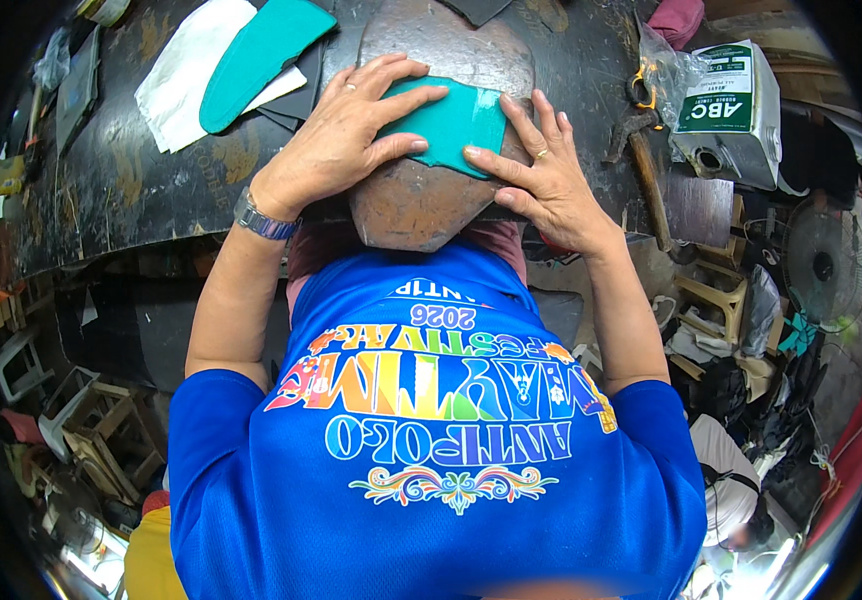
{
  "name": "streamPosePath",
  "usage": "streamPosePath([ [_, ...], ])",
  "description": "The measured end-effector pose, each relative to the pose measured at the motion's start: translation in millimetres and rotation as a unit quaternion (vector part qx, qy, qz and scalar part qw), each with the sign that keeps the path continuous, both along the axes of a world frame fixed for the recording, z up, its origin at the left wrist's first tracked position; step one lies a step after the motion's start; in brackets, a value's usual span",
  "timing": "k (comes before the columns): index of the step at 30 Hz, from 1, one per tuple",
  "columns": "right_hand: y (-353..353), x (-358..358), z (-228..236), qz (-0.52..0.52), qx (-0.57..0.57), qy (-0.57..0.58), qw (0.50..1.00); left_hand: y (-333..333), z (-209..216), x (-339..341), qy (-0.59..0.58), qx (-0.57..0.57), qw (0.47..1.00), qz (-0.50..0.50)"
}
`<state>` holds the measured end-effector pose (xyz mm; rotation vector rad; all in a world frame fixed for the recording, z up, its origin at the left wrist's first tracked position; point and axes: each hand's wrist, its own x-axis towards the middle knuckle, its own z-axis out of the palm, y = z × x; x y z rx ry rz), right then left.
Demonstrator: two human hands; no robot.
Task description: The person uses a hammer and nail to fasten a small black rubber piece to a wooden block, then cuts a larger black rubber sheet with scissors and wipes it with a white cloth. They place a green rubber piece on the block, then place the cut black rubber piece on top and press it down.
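A teal sheet piece (pixel 461 122) with curved edges lies flat on a worn, brownish slab (pixel 419 208) at the near edge of the bench. My left hand (pixel 351 128) rests on its left side, fingers stretched and apart, with index fingertip and thumb on the teal surface. From the right, my right hand (pixel 549 182) spreads its fingers over the piece's right edge, a thumb-side fingertip touching the near right corner. Neither hand is closed around it. A longer teal piece (pixel 263 62), rounded and with a line along its edge, lies on white sheets (pixel 176 88) to the left.
On the right of the dark bench (pixel 176 190) lie a hammer (pixel 648 185) and orange-handled scissors (pixel 639 90). Beyond them a metal can (pixel 763 130) with a green and white label lies tipped over. A fan (pixel 819 258) and wooden stools stand at the right.
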<state>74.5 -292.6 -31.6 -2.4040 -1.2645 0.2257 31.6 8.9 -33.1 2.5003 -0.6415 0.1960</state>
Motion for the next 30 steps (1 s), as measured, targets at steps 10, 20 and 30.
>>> streamPosePath([
  [10,5.3,16.0,13.1,0.022,0.207,0.171,0.963,-0.2,-1.1,0.4,0.001,-0.003,1.000,0.000],
  [20,35.8,19.9,2.3,-0.072,-0.050,-0.199,0.976,0.0,-8.6,-5.0,-0.031,-0.102,0.993,0.056],
  [30,26.6,12.7,5.8,-0.011,-0.035,-0.119,0.992,1.3,-10.8,-4.0,-0.034,-0.106,0.992,0.060],
])
